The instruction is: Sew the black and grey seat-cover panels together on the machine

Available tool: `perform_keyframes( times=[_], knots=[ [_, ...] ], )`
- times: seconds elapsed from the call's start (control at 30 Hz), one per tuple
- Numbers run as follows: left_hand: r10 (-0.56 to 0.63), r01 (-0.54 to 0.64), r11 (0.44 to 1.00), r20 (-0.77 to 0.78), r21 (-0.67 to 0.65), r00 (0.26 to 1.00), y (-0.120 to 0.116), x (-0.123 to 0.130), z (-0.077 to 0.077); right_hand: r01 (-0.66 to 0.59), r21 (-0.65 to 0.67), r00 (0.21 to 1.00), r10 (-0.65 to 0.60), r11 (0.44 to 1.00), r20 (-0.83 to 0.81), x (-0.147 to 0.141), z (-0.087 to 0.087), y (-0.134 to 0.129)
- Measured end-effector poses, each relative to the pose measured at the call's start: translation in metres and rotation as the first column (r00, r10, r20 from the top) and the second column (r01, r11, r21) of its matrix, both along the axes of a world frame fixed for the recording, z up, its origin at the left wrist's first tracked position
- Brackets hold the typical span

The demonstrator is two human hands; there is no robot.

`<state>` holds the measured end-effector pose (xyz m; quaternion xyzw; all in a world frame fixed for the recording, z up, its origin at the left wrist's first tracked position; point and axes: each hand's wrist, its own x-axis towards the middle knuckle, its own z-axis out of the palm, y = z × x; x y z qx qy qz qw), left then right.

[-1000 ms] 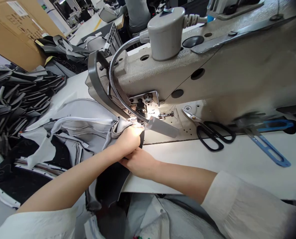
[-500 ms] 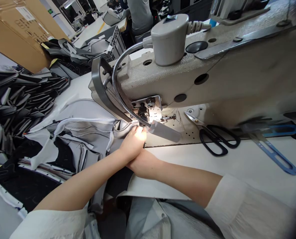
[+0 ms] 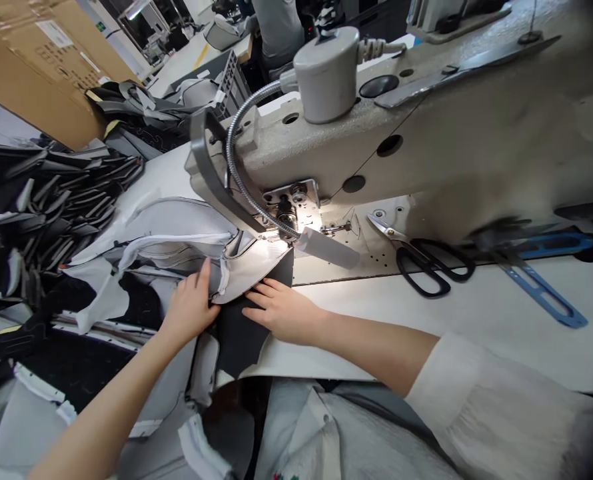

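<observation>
A light grey fabric piece (image 3: 249, 269) with stitched seams and white edging lies under the lit needle area of a sewing machine (image 3: 336, 150). My left hand (image 3: 187, 303) rests on the folded grey fabric to the left, its index finger and thumb apart. Across the front edge of the piece, my right hand (image 3: 289, 312) lies flat with fingers spread, touching the fabric and the dark material (image 3: 241, 337) beneath. The presser foot is partly hidden by the lamp head (image 3: 329, 247) on its bendable metal neck.
Black-handled scissors (image 3: 424, 257) lie on the machine bed at right, with a blue-handled tool (image 3: 551, 297) beyond. Dark cut pieces (image 3: 41, 200) are heaped at left. A cardboard box (image 3: 41, 60) stands behind them. Another person (image 3: 279, 33) sits in the background.
My hands, crossed together by the needle before, have separated. The left moved left and towards me; the right now lies spread on the fabric. More of the light grey piece shows.
</observation>
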<state>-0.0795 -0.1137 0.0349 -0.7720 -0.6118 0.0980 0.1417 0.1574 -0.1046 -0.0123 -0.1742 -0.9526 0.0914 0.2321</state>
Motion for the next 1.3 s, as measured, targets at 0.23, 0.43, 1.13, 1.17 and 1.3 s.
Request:
perform_keyframes(
  times=[0.23,0.43,1.13,1.17,1.3],
  knots=[
    [-0.277,0.279,0.951,-0.032,0.131,0.96,0.008,0.012,0.038,-0.044,-0.056,0.997,0.048,0.997,0.063,0.005,-0.001,-0.001],
    [-0.607,0.604,0.795,-0.09,-0.064,0.79,-0.042,0.066,0.05,-0.164,-0.198,0.985,0.169,0.966,0.011,0.024,0.017,-0.011],
    [-0.222,0.207,0.76,0.054,-0.616,0.974,-0.03,0.106,0.028,0.059,-0.283,0.975,-0.116,0.957,-0.189,-0.015,0.041,0.02],
    [-0.181,0.191,0.767,0.079,-0.613,0.98,-0.026,0.1,0.028,0.086,-0.281,0.959,-0.156,0.956,-0.236,0.0,0.037,0.012],
    [-0.119,0.317,0.74,0.349,-0.593,0.929,-0.014,0.087,0.037,0.167,-0.103,0.963,-0.185,0.98,-0.198,0.04,0.023,-0.029]
  ],
)
